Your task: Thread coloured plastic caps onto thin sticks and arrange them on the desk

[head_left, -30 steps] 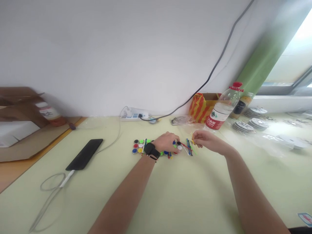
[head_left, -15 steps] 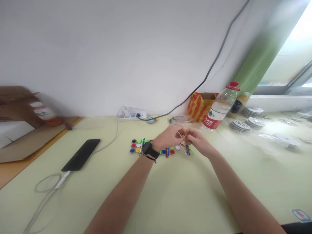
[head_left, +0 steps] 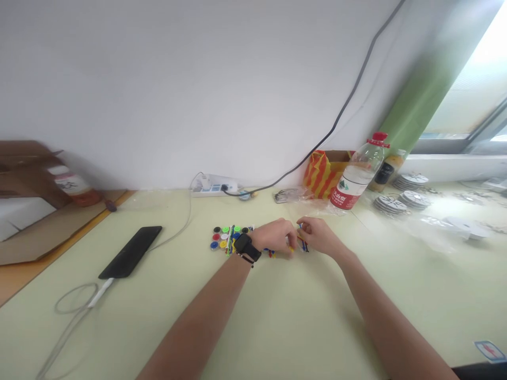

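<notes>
My left hand point(head_left: 276, 235), with a black watch point(head_left: 246, 245) on the wrist, is low over the table with its fingers closed. A small yellow plastic piece point(head_left: 292, 249) shows at its fingertips. Just to the right, my right hand point(head_left: 318, 232) has its thumb and fingers pinched together beside several thin coloured plastic sticks point(head_left: 303, 245); what is between them is too small to make out. Round coloured discs, such as a blue disc point(head_left: 214, 245) and a red disc point(head_left: 216, 237), lie in rows left of my left hand, partly hidden by it.
Behind the hands are a power strip point(head_left: 212, 186), a striped bag point(head_left: 322, 174) and a large water bottle point(head_left: 354, 179). Stacks of round white plates point(head_left: 391, 205) stand at the right. A black phone point(head_left: 130, 252) on a cable and a cardboard box point(head_left: 24, 158) are at the left.
Both hands met at a yellow stick before. My left hand has since come down toward the table with a yellow piece, and my right hand has drawn slightly apart and lower.
</notes>
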